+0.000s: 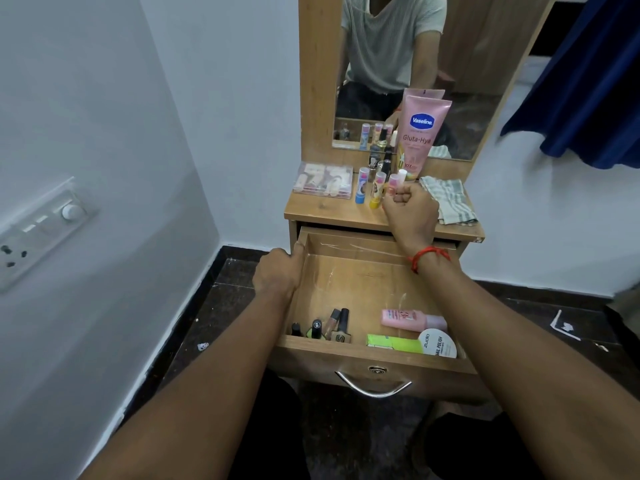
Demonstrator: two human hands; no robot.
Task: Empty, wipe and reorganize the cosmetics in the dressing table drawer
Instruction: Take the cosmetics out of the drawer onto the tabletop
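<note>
The left hand (277, 271) curls over the left wall of the open drawer (363, 282), gripping its rim. At the drawer's near end lie small dark bottles (329, 327) and, to their right, a pink bottle (412, 319). Far right, the right hand (410, 211) pinches a white-capped stick (401, 176) upright over the dressing table top (329, 211).

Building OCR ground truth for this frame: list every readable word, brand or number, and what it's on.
"Vaseline": standing pink tube, blue logo.
"Gluta-Hya": same tube, below the logo; the word's end is cut off.
"ZUDIO": round white tub in the drawer.
"NAIL POLISH": same tub.
Too blurred to read: pink bottle, green box, lip balm sticks, the tube's small print.
</note>
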